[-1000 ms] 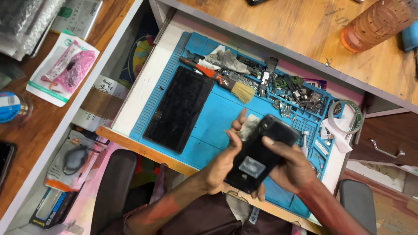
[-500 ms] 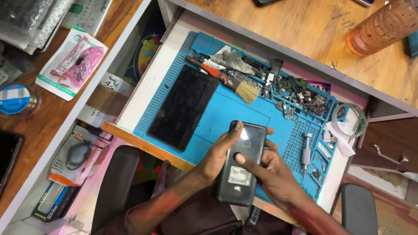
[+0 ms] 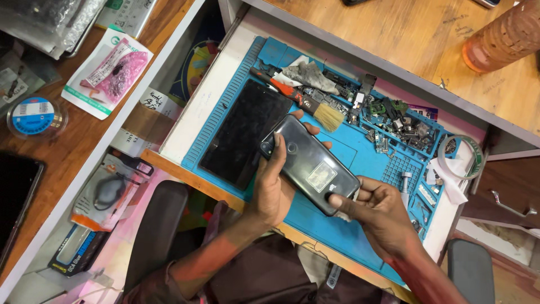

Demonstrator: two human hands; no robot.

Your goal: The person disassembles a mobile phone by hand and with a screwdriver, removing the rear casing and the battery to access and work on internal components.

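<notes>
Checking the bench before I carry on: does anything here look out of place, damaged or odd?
Nothing looks damaged or spilled. The dark phone is held back-up in both hands, and its back looks intact. The one untidy spot is the heap of small loose parts at the far right of the blue mat, beside the brush.

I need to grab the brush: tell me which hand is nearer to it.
Left. The left hand grips the phone, fingers just below the brush. The right hand holds the phone's lower end, farther away.
</notes>
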